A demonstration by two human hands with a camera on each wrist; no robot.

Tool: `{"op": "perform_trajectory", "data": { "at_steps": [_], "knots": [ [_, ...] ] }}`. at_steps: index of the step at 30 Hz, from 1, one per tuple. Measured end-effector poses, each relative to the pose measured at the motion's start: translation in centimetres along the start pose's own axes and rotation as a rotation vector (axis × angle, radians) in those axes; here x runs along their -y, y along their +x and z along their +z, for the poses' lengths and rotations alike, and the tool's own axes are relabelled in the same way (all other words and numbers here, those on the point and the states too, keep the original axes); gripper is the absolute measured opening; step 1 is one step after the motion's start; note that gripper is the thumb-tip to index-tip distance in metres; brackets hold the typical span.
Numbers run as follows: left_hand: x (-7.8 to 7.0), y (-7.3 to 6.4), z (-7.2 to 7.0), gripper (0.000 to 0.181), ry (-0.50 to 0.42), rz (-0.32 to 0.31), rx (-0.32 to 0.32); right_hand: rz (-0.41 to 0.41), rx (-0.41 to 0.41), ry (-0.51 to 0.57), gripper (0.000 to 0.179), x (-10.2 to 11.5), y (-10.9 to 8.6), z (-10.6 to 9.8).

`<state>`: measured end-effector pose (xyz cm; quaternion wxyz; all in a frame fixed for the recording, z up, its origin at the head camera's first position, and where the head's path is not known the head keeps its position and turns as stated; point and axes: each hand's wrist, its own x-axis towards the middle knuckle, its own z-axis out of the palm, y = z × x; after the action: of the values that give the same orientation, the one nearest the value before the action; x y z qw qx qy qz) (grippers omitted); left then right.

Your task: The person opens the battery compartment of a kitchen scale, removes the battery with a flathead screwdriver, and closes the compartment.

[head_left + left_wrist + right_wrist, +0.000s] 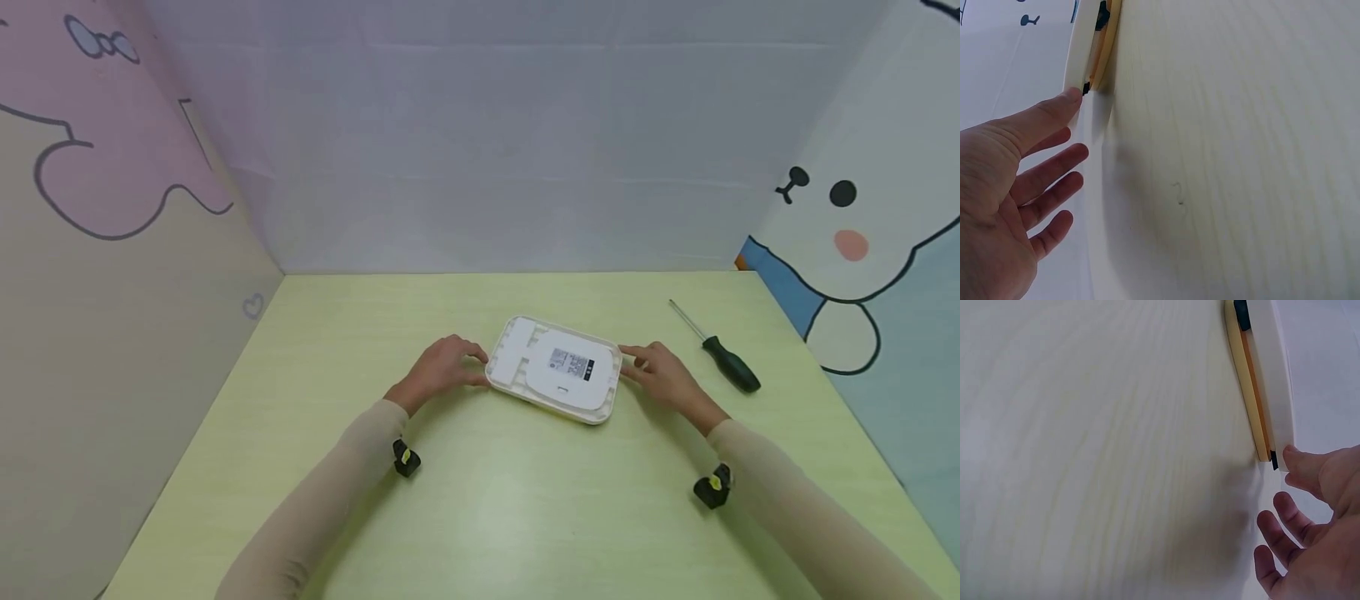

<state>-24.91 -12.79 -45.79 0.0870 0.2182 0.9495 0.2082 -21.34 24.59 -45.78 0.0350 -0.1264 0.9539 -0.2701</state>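
A flat white plastic device (540,400) with rounded corners lies with its labelled face up at the middle of the table. Its printed label (570,364) shows near its centre. From the side, a white shell (1082,47) sits above a yellow layer (1249,394), with dark bits between them. My left hand (442,371) holds the left short edge by thumb and fingertip, its other fingers spread loosely away. At the right short edge, my right hand (660,375) has thumb and forefinger on the shell; the remaining fingers hang half bent below.
A screwdriver (723,358) with a dark green handle lies right of my right hand, its shaft pointing away to the back left. The pale wood-grain table (480,517) ends at a white back panel (495,167), with printed cartoon panels on both sides.
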Motion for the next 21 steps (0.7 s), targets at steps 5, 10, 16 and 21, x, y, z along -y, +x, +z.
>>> {"op": "perform_trajectory", "data": {
  "at_steps": [5, 10, 16, 21],
  "knots": [
    [0.5, 0.5, -0.4, 0.034, -0.065, 0.027, 0.046, 0.006, 0.015, 0.025, 0.045, 0.0, -0.4, -0.2],
    [1.5, 2.0, -1.3, 0.04, -0.168, 0.039, 0.151, 0.039, 0.084, 0.12, 0.056, -0.2, -1.6, -0.1],
    [2.3, 4.1, -1.9, 0.059, -0.197, 0.046, 0.221, 0.086, 0.147, 0.223, 0.074, -0.1, -3.2, 0.4],
    [2.2, 5.2, -2.3, 0.069, -0.212, 0.018, 0.271, 0.086, 0.157, 0.234, 0.08, 0.7, -3.9, 0.8]
  ]
}}
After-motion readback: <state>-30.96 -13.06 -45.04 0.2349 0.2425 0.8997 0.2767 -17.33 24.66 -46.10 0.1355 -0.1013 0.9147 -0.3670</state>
